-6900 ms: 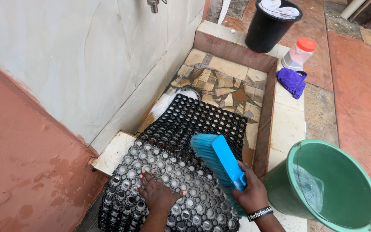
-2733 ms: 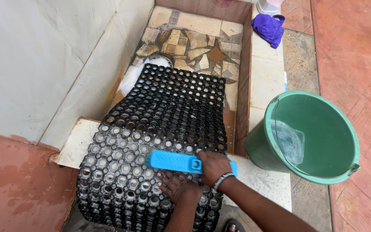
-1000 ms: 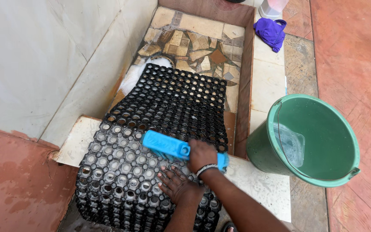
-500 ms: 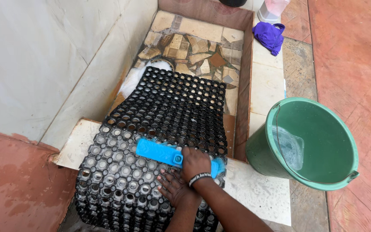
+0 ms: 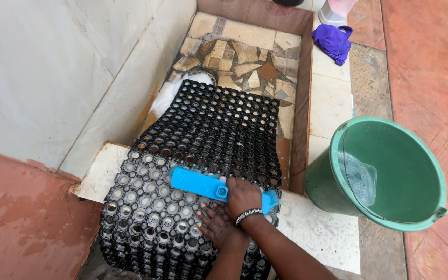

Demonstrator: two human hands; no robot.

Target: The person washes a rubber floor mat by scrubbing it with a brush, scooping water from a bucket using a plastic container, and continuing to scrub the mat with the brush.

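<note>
A black rubber mat [image 5: 203,135] with round holes lies draped over the tiled ledge [image 5: 99,173] of a wash basin. My right hand [image 5: 243,196] grips a blue scrubbing brush [image 5: 198,183], bristles down on the mat's near half. My left hand [image 5: 215,224] lies flat on the mat just below the brush, fingers spread, partly under my right wrist. A beaded band sits on my right wrist.
A green bucket [image 5: 390,218] holding water stands at the right on the ledge. The basin floor [image 5: 250,62] is of broken stone tiles with white foam [image 5: 167,96] at its left. A purple cloth [image 5: 334,41] lies on the far ledge. A white tiled wall rises at left.
The brush has slid back and forth over the mat's near half, sitting slightly lower and further left than a second ago. My left hand has stayed pressed on the mat.
</note>
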